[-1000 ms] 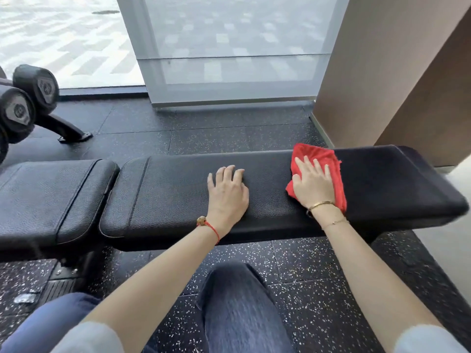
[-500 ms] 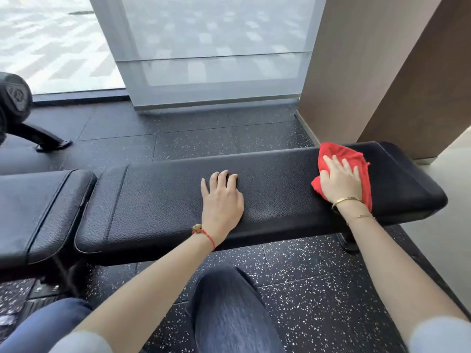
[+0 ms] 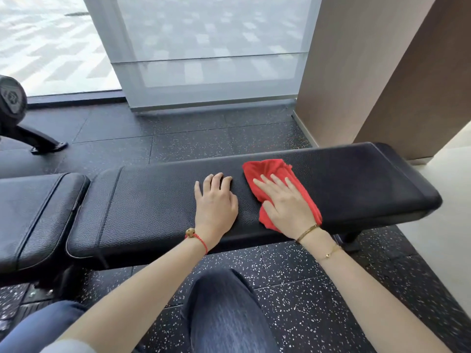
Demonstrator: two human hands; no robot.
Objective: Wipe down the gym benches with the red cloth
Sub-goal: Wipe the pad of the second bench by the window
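A long black padded gym bench (image 3: 153, 207) runs across the view in front of me. My right hand (image 3: 285, 205) lies flat on the red cloth (image 3: 270, 169), pressing it onto the pad right of centre, fingers spread and pointing up-left. My left hand (image 3: 215, 202) rests palm-down on the bare pad just left of the cloth, holding nothing. The near part of the cloth is hidden under my right palm.
A second black pad (image 3: 33, 215) adjoins the bench at the left. A dumbbell on a rack (image 3: 11, 100) stands at the far left. A brown wall column (image 3: 369, 72) rises behind the bench's right end. Speckled rubber floor (image 3: 305, 289) and my knee (image 3: 224, 314) lie below.
My right hand has slid the red cloth leftward along the pad, from near the right end to beside my left hand. My left hand has stayed where it was.
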